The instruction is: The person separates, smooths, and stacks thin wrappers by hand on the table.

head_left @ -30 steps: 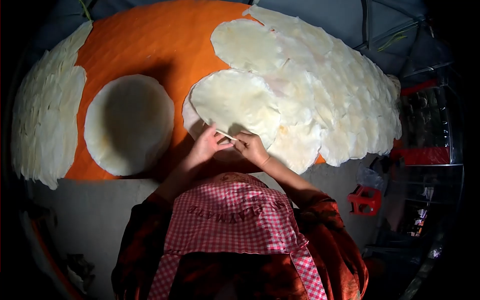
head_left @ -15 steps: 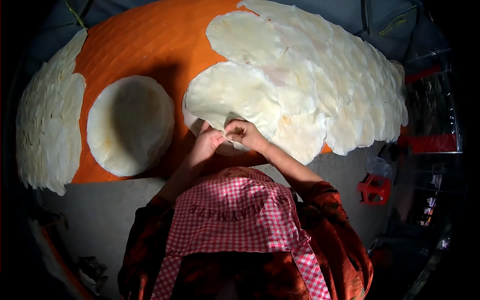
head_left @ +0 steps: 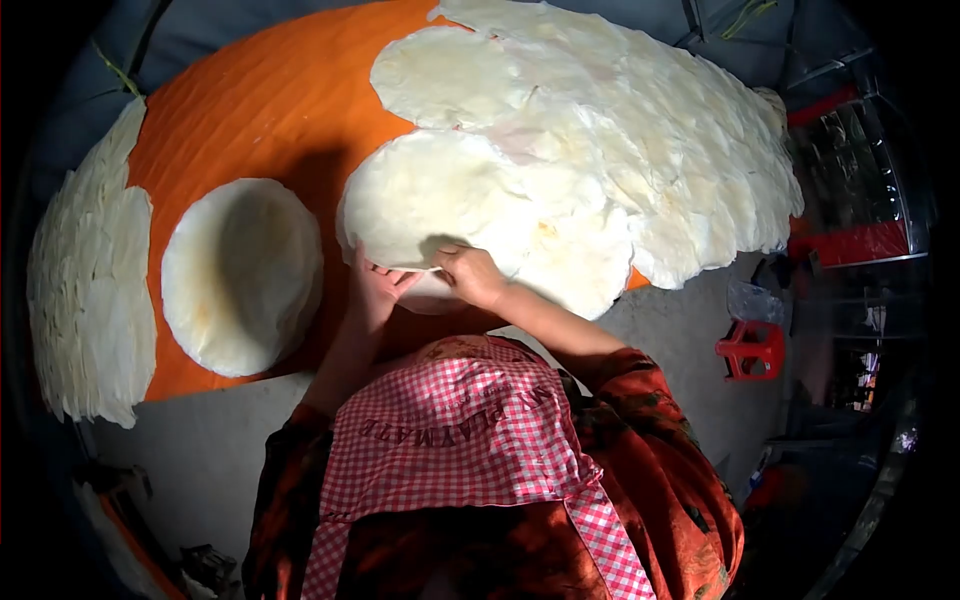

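Observation:
A thin, round, off-white sheet (head_left: 430, 195) lies over another sheet on the orange surface (head_left: 260, 100). Its near edge is pinched in my right hand (head_left: 470, 275). My left hand (head_left: 378, 285) has its fingers spread under that same edge, with the fingertips partly hidden by the sheet. Part of the lower sheet (head_left: 432, 292) shows between my hands. To the left of them rests a thick round stack of similar sheets (head_left: 240, 275), with a dark shadow across it.
Overlapping pale sheets (head_left: 690, 150) cover the right side of the surface, and more layers (head_left: 95, 300) lie at the far left. A red plastic stool (head_left: 750, 350) stands on the grey floor at the right.
The sheet's near edge, earlier bunched between my fingers, now hangs flatter. My left hand has moved left and spread its fingers, apart from my right hand. The whole view has shifted a little.

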The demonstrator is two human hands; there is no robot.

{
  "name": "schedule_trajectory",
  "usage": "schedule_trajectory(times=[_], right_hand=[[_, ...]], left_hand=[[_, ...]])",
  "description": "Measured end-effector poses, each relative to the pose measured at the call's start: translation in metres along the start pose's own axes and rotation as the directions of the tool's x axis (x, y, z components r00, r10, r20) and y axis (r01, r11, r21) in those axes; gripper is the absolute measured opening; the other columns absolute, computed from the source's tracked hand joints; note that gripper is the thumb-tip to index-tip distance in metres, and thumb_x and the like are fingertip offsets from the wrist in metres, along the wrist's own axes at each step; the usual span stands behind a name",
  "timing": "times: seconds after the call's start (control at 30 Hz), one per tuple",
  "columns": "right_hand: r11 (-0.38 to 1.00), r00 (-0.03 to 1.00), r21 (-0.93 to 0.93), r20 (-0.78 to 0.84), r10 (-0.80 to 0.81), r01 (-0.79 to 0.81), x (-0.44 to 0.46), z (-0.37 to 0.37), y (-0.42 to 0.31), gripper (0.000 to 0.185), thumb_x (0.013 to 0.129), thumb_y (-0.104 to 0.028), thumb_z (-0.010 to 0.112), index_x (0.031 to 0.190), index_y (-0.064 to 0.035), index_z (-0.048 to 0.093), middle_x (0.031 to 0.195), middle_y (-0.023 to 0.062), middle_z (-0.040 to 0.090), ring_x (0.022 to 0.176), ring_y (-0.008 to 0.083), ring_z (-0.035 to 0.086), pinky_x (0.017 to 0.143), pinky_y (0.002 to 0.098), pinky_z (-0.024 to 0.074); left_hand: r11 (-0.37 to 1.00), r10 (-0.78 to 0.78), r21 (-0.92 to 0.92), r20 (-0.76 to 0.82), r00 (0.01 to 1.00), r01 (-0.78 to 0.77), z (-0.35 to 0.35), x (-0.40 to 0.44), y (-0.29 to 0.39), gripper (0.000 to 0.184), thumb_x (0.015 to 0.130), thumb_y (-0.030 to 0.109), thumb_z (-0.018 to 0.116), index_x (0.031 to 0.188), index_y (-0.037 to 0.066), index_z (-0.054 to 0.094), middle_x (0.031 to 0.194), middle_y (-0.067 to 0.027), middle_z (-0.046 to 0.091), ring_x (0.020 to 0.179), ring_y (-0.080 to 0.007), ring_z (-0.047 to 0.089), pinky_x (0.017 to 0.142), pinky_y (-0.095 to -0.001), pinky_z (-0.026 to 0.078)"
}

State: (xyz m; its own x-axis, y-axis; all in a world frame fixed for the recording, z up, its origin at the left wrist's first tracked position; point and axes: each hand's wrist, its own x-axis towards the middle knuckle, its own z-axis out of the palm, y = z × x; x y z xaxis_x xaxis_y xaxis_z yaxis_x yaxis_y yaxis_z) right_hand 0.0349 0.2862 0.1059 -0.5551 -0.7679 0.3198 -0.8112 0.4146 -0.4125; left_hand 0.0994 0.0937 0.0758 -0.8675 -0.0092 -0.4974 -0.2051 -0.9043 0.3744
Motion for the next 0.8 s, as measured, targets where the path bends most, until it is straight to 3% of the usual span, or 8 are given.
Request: schedule_trajectory(times=[0.07,0.17,0.27,0.37,0.47,0.57,0.73,0.8], right_hand=[[1.000,0.974,0.001,0.228,0.000,0.000,-0.011,-0.010,0.014,0.024,0.069,0.001,0.066,0.092,-0.0048,0.067,0.095,0.0118,0.068,0.078,0.0312,0.066,0.071,0.0391,0.0562],[0.992,0.922,-0.006,0.370,-0.114,0.125,-0.033,-0.058,0.020,0.035,0.061,0.008,0.063,0.091,-0.0074,0.068,0.093,0.0088,0.068,0.091,0.0287,0.064,0.078,0.0403,0.0554],[0.972,0.709,-0.233,0.683,0.172,-0.011,-0.051,-0.095,0.031,0.042,0.064,0.011,0.062,0.100,-0.0097,0.068,0.102,0.0070,0.067,0.111,0.0249,0.056,0.095,0.0399,0.0479],[0.958,0.731,0.011,0.649,0.211,-0.287,-0.049,-0.085,0.026,0.051,0.070,0.006,0.065,0.117,-0.0108,0.062,0.114,0.0088,0.063,0.115,0.0257,0.054,0.099,0.0408,0.0456],[0.769,0.845,0.367,0.338,0.414,-0.523,-0.012,-0.047,-0.005,0.055,0.082,-0.024,0.073,0.129,-0.0040,0.052,0.130,0.0151,0.053,0.119,0.0306,0.052,0.099,0.0360,0.0440],[0.887,0.912,0.231,0.000,0.410,-0.399,0.010,-0.008,-0.020,0.064,0.085,-0.032,0.070,0.131,0.0059,0.047,0.117,0.0206,0.058,0.102,0.0312,0.060,0.088,0.0369,0.0489],[0.744,0.786,0.328,-0.006,0.618,-0.582,0.005,0.019,-0.008,0.043,0.091,-0.024,0.058,0.122,0.0061,0.054,0.086,0.0166,0.068,0.070,0.0264,0.063,0.067,0.0371,0.0509],[0.581,0.674,0.403,0.135,0.726,-0.707,-0.002,0.007,0.035,0.036,0.093,-0.023,0.054,0.116,0.0043,0.060,0.087,0.0159,0.069,0.068,0.0226,0.062,0.065,0.0358,0.0506]], left_hand=[[0.996,0.082,-0.059,0.145,0.986,-0.074,-0.022,0.012,0.010,0.065,0.094,0.051,0.046,0.144,0.011,0.031,0.146,-0.0148,0.035,0.131,-0.0312,0.041,0.103,-0.0550,0.037],[0.994,0.085,0.065,-0.002,0.996,-0.084,-0.012,0.014,0.016,0.057,0.098,0.044,0.043,0.141,0.007,0.036,0.144,-0.0111,0.042,0.129,-0.0295,0.044,0.105,-0.0473,0.037],[0.990,0.079,0.116,0.021,0.997,-0.081,-0.015,0.018,0.001,0.053,0.100,0.037,0.045,0.139,0.003,0.037,0.136,-0.0126,0.049,0.123,-0.0260,0.050,0.101,-0.0432,0.043],[0.988,0.109,0.106,0.047,0.993,-0.113,-0.028,0.035,-0.028,0.044,0.100,0.031,0.046,0.133,0.002,0.044,0.129,-0.0127,0.055,0.116,-0.0245,0.055,0.096,-0.0416,0.047],[0.999,0.025,0.024,0.181,0.983,-0.030,0.016,0.006,-0.020,0.040,0.100,0.027,0.048,0.130,0.001,0.046,0.128,-0.0122,0.056,0.115,-0.0251,0.056,0.095,-0.0429,0.048],[0.977,0.015,0.209,0.128,0.992,-0.041,0.018,0.010,-0.021,0.033,0.099,0.023,0.051,0.125,0.004,0.051,0.116,-0.0068,0.061,0.103,-0.0190,0.061,0.086,-0.0364,0.051],[0.947,0.043,0.315,0.089,0.995,-0.069,0.004,0.029,-0.033,0.020,0.097,0.018,0.054,0.112,0.006,0.059,0.100,-0.0021,0.063,0.082,-0.0107,0.061,0.068,-0.0285,0.053],[0.867,0.253,0.479,-0.183,0.950,-0.138,0.019,0.017,-0.030,0.019,0.096,0.015,0.054,0.109,0.003,0.061,0.092,-0.0048,0.064,0.076,-0.0128,0.061,0.060,-0.0269,0.050]])
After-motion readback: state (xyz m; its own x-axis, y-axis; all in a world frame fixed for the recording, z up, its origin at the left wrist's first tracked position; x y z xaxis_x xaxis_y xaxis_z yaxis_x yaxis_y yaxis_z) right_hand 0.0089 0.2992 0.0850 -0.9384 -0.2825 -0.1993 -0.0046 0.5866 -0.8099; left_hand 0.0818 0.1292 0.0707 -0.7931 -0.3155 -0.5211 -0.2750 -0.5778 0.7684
